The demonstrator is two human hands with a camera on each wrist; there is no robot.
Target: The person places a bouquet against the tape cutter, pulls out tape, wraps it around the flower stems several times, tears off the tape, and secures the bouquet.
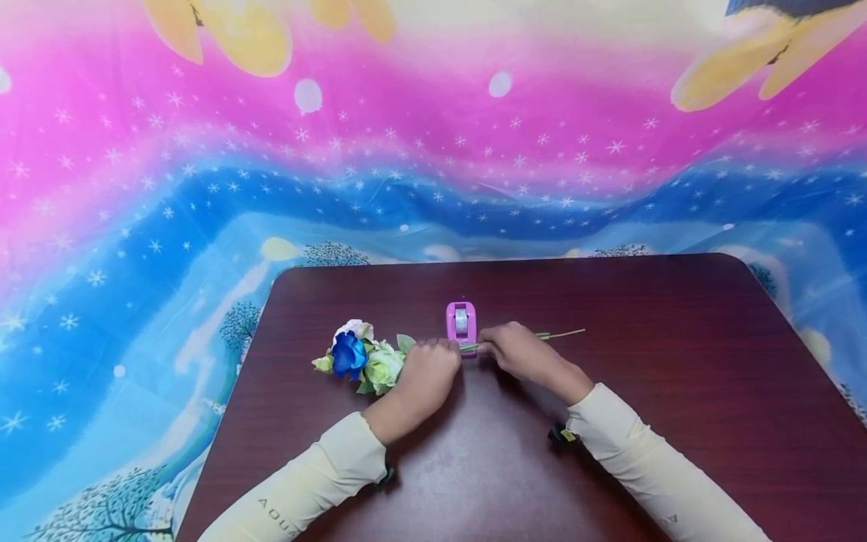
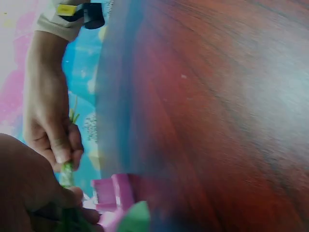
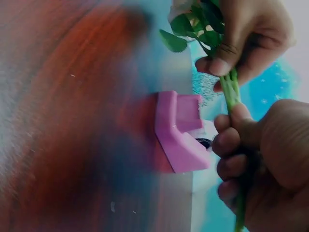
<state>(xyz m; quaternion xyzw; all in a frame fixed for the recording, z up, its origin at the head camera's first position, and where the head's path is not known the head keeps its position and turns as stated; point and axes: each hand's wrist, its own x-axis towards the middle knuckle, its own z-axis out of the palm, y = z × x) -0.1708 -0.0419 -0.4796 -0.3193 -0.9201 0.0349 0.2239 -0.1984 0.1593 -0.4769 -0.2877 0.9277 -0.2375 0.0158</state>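
Observation:
Both hands grip the green stems of a bunch of artificial flowers. In the head view, blue, pale green and pinkish-white blooms (image 1: 348,355) lie toward the left. My left hand (image 1: 428,373) holds the stems just below the flower heads and leaves. A short way along, my right hand (image 1: 524,352) is curled round the same stems, whose thin ends (image 1: 565,333) stick out to its right. Between the hands a short stretch of bare stems (image 3: 231,89) shows in the right wrist view. A pink tape dispenser (image 1: 461,322) with a roll of tape stands just beyond the hands.
The dark reddish-brown table (image 1: 677,391) has a glossy top and rounded far corners. Behind it hangs a printed cloth (image 1: 433,158) in pink and blue with snowflakes. Both forearms wear cream sleeves (image 1: 325,467) with dark cameras at the wrists.

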